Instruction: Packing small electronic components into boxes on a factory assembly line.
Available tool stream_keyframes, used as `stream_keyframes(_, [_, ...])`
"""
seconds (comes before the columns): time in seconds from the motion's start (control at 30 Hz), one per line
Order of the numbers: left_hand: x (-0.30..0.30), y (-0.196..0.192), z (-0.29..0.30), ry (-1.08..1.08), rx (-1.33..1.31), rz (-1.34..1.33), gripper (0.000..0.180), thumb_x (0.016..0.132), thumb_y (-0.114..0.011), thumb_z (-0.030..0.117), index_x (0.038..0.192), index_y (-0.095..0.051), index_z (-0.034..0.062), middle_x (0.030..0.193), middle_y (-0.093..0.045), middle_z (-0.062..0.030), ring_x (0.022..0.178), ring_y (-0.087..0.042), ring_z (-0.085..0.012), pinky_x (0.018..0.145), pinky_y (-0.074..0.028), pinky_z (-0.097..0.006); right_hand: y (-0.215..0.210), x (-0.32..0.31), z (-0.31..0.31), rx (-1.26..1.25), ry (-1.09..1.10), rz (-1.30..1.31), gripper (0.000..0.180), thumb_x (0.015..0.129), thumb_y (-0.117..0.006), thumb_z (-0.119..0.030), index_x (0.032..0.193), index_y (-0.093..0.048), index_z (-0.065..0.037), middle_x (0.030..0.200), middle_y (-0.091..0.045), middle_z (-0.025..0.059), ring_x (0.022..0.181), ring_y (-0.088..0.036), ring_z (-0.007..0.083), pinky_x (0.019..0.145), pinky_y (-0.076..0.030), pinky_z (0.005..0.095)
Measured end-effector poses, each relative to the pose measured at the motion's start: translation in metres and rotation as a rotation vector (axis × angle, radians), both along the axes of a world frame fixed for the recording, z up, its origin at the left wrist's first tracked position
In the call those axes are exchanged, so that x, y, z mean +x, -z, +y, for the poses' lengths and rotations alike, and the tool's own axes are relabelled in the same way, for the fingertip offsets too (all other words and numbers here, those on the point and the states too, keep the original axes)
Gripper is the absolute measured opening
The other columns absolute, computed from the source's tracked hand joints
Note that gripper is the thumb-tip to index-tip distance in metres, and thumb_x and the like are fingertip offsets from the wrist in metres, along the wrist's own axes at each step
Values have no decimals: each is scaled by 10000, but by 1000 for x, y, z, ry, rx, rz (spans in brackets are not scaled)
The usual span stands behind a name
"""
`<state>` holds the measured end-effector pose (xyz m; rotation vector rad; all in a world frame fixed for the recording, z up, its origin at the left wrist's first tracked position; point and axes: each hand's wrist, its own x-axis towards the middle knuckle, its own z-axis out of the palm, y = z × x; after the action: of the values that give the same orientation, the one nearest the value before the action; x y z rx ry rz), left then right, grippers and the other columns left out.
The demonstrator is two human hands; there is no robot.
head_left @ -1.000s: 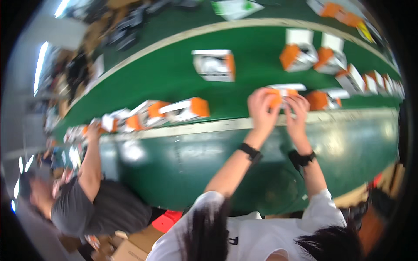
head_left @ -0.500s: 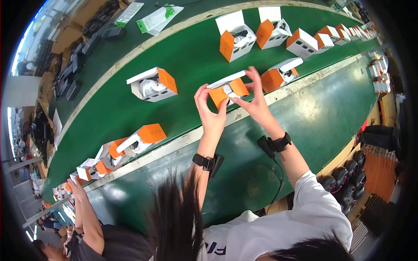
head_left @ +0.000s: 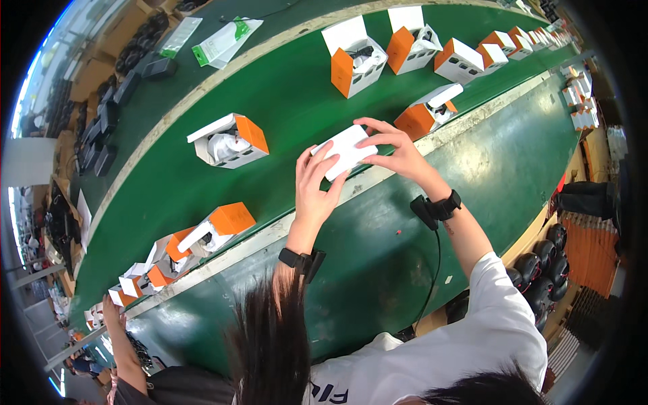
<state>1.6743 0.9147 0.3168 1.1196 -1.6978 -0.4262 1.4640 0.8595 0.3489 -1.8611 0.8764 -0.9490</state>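
Observation:
A small box (head_left: pixel 345 156) with its white lid folded down sits on the green belt in front of me, near the belt's close edge. My left hand (head_left: pixel 314 189) grips its left end, fingertips on the white top and thumb at the near side. On the right end, my right hand (head_left: pixel 398 150) has its fingers bent over the top and its thumb along the near edge. The box's contents are hidden. Just right of my right hand stands an orange and white box (head_left: pixel 422 118) with its lid up.
Left of my hands, an open box (head_left: pixel 233 145) holds something wrapped in white. Two open boxes (head_left: pixel 356 66) stand beyond, and closed ones (head_left: pixel 459 64) line the belt rightward. Several open boxes (head_left: pixel 226 221) sit lower left, where another person's hand (head_left: pixel 113 314) reaches in. Plastic packets (head_left: pixel 226 44) lie far left.
The lid of the box between my hands has folded down, covering the orange flaps and white contents. Both hands have shifted onto its top. The other person's hand has moved lower at the left.

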Motion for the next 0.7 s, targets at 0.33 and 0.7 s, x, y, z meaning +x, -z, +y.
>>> stream_keyframes(0.33, [0, 1, 6, 19, -73, -259, 293, 800, -682, 121, 1090, -651, 94, 1292, -562, -45, 1273, -429, -309, 1090, -181, -564, 8, -5, 8, -217, 41, 49, 302, 744, -714, -60, 1042, -685, -97, 1368, -457, 127, 1184, -489, 268, 960, -430, 360])
stream_keyframes(0.7, [4, 5, -5, 0, -227, -355, 164, 775, -716, 120, 937, -697, 124, 1132, -656, 24, 1137, -552, -205, 1035, -280, -488, 29, -8, 13, -431, 75, 156, 359, 727, -751, -123, 1074, -658, -119, 1377, -445, 195, 1170, -500, 361, 936, -435, 409])
